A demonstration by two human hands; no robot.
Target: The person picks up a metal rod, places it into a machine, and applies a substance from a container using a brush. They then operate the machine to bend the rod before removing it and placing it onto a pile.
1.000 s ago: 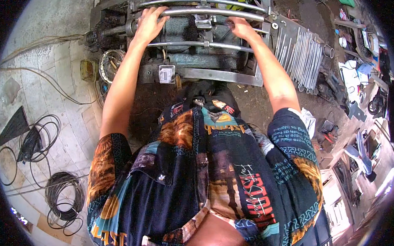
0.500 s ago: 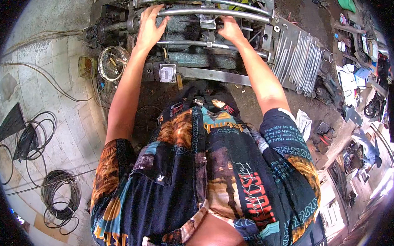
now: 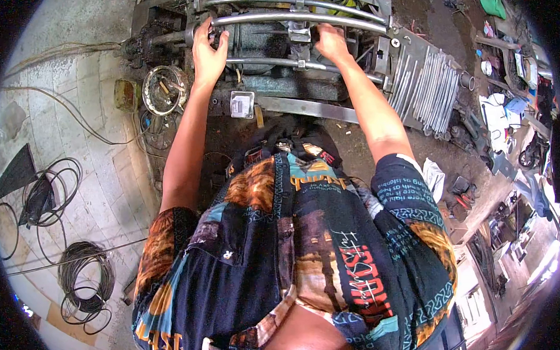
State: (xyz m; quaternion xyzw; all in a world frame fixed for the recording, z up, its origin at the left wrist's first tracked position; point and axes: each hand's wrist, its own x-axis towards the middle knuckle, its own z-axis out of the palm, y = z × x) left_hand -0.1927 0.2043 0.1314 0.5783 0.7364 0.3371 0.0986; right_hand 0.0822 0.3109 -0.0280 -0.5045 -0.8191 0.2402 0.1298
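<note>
A metal machine [image 3: 277, 85] with long shiny bars stands in front of me. My left hand [image 3: 209, 59] is at the left end of the middle bar [image 3: 268, 18], its thumb and fingers apart. Below the right half of that bar, my right hand [image 3: 333, 45] has its fingers curled beside a metal block [image 3: 299, 32]. What those fingers close on is hidden. Nearer to me, another round bar [image 3: 267, 62] runs below both hands and passes behind my right wrist.
A stack of metal rods [image 3: 428, 96] lies at the right of the machine. On the left are a round pan [image 3: 148, 96] and a coiled cable [image 3: 80, 277]. A flat metal bar [image 3: 308, 107] and a small pale box [image 3: 242, 105] are along the near side.
My left hand has come off the top of the middle bar and moved slightly toward me, to its left end. The right hand stays beside the metal block.
</note>
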